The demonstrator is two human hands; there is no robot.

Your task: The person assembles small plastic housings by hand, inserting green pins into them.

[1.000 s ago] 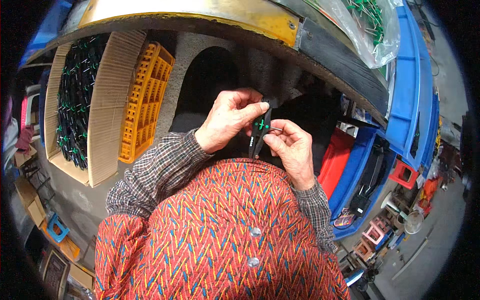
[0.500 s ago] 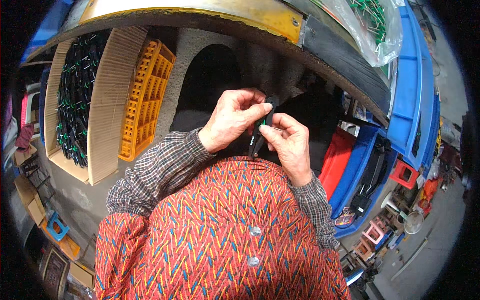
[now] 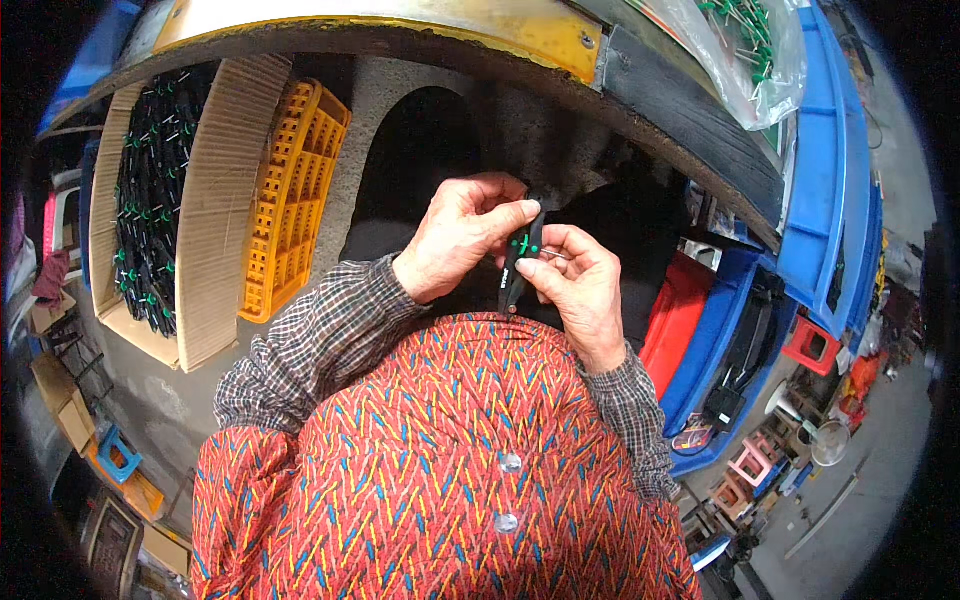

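In front of my waist, my left hand (image 3: 455,238) pinches the upper end of a slim black plastic piece (image 3: 511,283) between thumb and fingers. The piece stands nearly upright, with its lower end close to my red patterned apron (image 3: 450,420). A small green cross-shaped part (image 3: 524,245) shows on its face. My right hand (image 3: 583,290) is closed at the piece's right side, thumb against it, and a thin metal pin (image 3: 553,255) shows by the fingers. Whether the pin joins the green part is too small to tell.
A cardboard box (image 3: 215,200) of black pieces with green parts and pins stands at left, beside a yellow crate (image 3: 292,200). The workbench edge (image 3: 690,130) curves overhead. A clear bag (image 3: 775,100) holds green parts with pins. Blue bins (image 3: 815,200) and a red bin (image 3: 678,315) are at right.
The green part now shows as a cross on the black piece, and the metal pin has come into sight by my right fingers. Both hands have shifted only slightly.
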